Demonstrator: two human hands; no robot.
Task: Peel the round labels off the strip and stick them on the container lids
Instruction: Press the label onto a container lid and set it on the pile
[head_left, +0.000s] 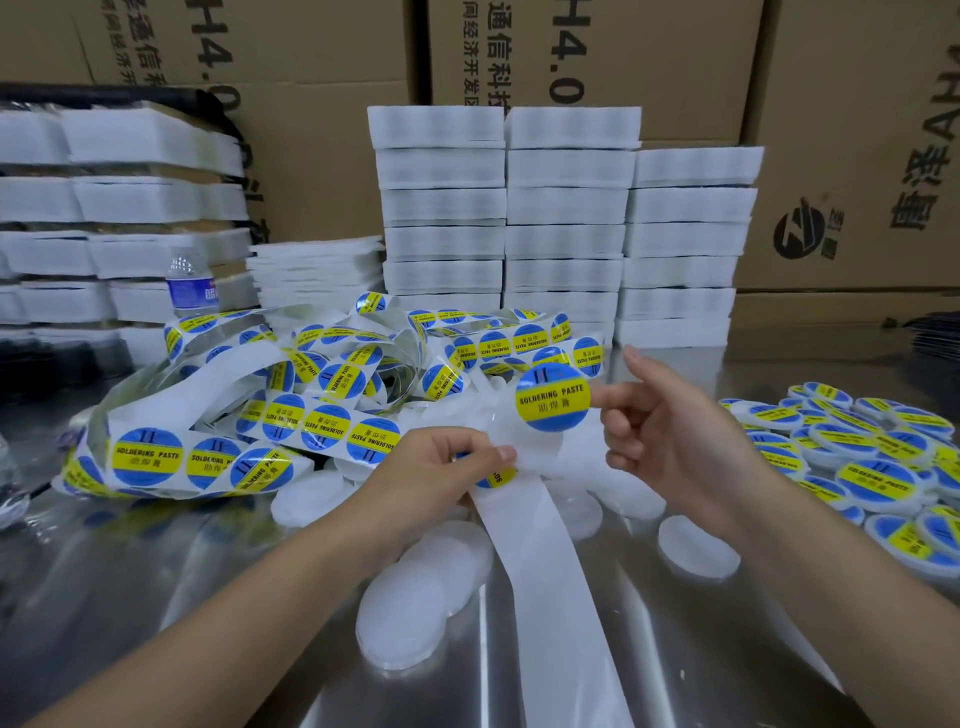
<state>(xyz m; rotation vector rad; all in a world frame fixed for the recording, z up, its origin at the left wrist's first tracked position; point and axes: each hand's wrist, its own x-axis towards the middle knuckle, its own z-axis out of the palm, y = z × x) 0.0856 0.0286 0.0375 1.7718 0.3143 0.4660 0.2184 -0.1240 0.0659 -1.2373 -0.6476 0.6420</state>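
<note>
While the left hand (441, 470) pinches the white strip (540, 561) above the tabletop (691, 665), the right hand (680, 441) holds one peeled round label (553, 397) at its fingertips, bare lids (426, 597) below, labelled lids (857, 467) heaped right.

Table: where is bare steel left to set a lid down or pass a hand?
Bare table near left, below the label pile; another patch near centre-right, between the empty strip and right forearm. Crowded: labelled lids far right, plain lids mid-table.
</note>
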